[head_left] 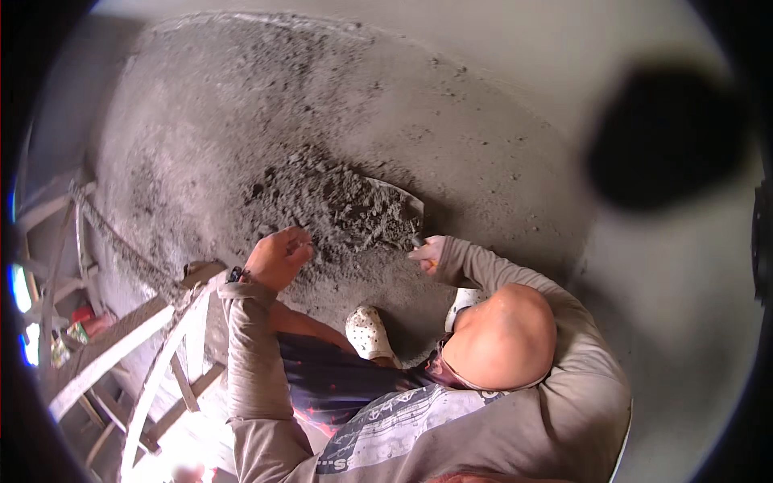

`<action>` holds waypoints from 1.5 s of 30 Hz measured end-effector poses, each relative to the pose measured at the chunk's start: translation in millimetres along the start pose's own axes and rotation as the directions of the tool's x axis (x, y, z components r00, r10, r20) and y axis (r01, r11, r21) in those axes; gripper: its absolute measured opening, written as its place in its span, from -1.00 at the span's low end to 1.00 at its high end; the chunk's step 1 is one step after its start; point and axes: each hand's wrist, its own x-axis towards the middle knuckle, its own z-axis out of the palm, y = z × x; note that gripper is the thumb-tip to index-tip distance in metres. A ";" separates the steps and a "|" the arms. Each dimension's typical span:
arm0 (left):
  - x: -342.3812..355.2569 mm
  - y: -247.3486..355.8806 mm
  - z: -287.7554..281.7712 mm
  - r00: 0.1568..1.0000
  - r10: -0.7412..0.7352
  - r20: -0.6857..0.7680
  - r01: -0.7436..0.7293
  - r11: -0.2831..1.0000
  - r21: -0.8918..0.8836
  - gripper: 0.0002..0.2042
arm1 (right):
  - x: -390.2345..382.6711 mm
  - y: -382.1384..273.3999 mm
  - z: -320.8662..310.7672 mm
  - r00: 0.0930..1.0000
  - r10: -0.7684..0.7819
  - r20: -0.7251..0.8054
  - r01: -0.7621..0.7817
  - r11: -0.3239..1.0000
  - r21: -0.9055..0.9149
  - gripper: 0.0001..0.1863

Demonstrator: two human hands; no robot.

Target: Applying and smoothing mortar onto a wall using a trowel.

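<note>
Printing: the grey-brown shirt (515,423) carries a dark-and-white panel (386,435) with lettering across the chest, bent by folds at the bottom of the frame; the small coloured packets (76,332) at the far left are too small to read
Left hand: the left hand (278,259) is raised left of centre, by the near edge of the mix, fingers half curled and thumb parted from them; whether it touches the mix I cannot tell
Left arm: sleeve pushed up the forearm, a dark wristband (236,275) at the wrist
Right hand: the right hand (428,254) is closed around the handle (417,241) of a tool, just right of centre
Right arm: bent, passing outside the bare knee (511,338)
Tool: the flat-bladed tool (415,208) lies at the right end of the mix, its curved rim showing, the blade heaped with mix
Mix: the lumpy grey mix (314,201) is piled mid-frame on the grey floor (499,201), crumbs scattered toward the upper left
Feet: two spattered white clogs (369,332), below the pile
Lower left: a wooden frame (113,354) of crossed pieces
</note>
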 end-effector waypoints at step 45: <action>0.5 49.8 -12.8 0.981 -0.194 0.024 0.190 0.976 0.108 -0.84 | -19.4 -168.7 -258.9 0.489 -0.752 -0.442 -0.346 0.298 -0.890 -0.66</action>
